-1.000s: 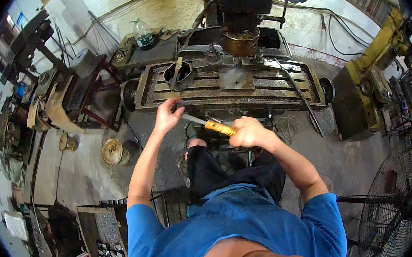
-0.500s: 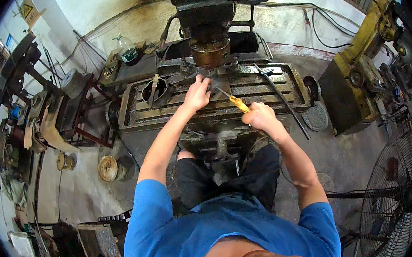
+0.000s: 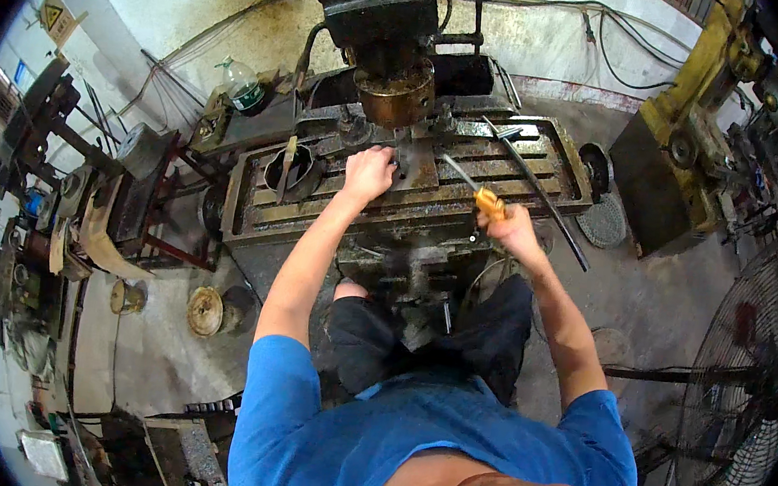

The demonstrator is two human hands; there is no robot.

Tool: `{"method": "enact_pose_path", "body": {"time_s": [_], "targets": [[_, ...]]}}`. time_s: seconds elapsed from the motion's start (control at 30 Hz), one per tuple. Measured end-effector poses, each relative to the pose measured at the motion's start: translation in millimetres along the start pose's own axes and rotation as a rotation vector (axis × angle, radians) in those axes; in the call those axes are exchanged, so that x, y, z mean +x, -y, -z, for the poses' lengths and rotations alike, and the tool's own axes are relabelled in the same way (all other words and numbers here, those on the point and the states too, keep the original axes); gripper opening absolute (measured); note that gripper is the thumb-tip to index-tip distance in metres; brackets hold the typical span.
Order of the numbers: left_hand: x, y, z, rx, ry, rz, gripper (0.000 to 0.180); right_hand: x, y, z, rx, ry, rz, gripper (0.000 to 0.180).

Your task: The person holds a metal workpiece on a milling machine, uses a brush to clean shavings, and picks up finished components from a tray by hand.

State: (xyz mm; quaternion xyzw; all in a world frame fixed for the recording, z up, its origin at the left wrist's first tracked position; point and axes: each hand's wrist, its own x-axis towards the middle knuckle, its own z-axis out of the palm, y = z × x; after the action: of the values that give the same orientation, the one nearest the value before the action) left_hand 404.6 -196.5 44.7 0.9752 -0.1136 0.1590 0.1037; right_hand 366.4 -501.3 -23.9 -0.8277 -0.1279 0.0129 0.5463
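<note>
My right hand [image 3: 512, 231] is wrapped round the yellow handle of a hand tool [image 3: 488, 202] with a slim grey metal blade, either a file or a screwdriver. Its blade points up and left over the slotted machine table [image 3: 470, 178], apart from my left hand. My left hand [image 3: 369, 174] is closed, fingers curled round a small dark metal piece that shows only a little at the fingertips. Just above that hand hangs the brown, oily spindle head [image 3: 395, 98] of the milling machine. A dark pot [image 3: 306, 179] with a flat stick in it stands left of my left hand.
Across the right end of the machine table lies a long dark bar [image 3: 543, 200]. A yellow machine [image 3: 671, 130] stands at the right, with a large caged fan [image 3: 751, 372] nearer. On the left floor is a round bucket [image 3: 205, 311]. A clear bottle [image 3: 243, 90] sits behind the table.
My right hand has drawn the yellow-handled tool away to the right, and its tip has left my left hand. The left hand has turned slightly and shifted a little downward.
</note>
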Motion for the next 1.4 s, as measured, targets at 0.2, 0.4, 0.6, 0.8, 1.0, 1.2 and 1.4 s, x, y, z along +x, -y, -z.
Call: {"method": "enact_pose_path", "body": {"time_s": [0.2,0.4,0.6,0.8,1.0,1.2,1.4], "targets": [[19.7,-0.3,-17.2,-0.039,-0.038,0.003,0.022,-18.2,-9.7,-24.2,-0.466,-0.048,-0.319,0.031],[30.9,0.5,-31.7,-0.078,-0.081,-0.016,0.022,-38.8,6.4,-9.9,-0.407,0.004,-0.235,0.032],[34.3,2.2,-32.8,-0.136,-0.073,0.368,0.03,-33.5,86.8,50.0,-0.176,0.026,-0.026,0.042],[36.8,9.9,-32.8,-0.267,-0.084,0.373,0.034,60.6,241.9,187.8,-0.157,-0.668,0.865,0.046],[42.2,12.8,-30.1,-0.426,-0.027,0.51,0.031,66.5,372.7,210.2,0.575,-0.576,1.096,0.028],[51.1,15.9,-43.6,-0.362,0.059,0.55,0.035,14.5,265.5,203.6,0.351,-0.365,1.151,0.034],[44.2,7.3,-34.7,-0.295,-0.057,0.539,0.038,1.8,225.3,162.7,0.472,-0.551,1.068,0.012]]}}
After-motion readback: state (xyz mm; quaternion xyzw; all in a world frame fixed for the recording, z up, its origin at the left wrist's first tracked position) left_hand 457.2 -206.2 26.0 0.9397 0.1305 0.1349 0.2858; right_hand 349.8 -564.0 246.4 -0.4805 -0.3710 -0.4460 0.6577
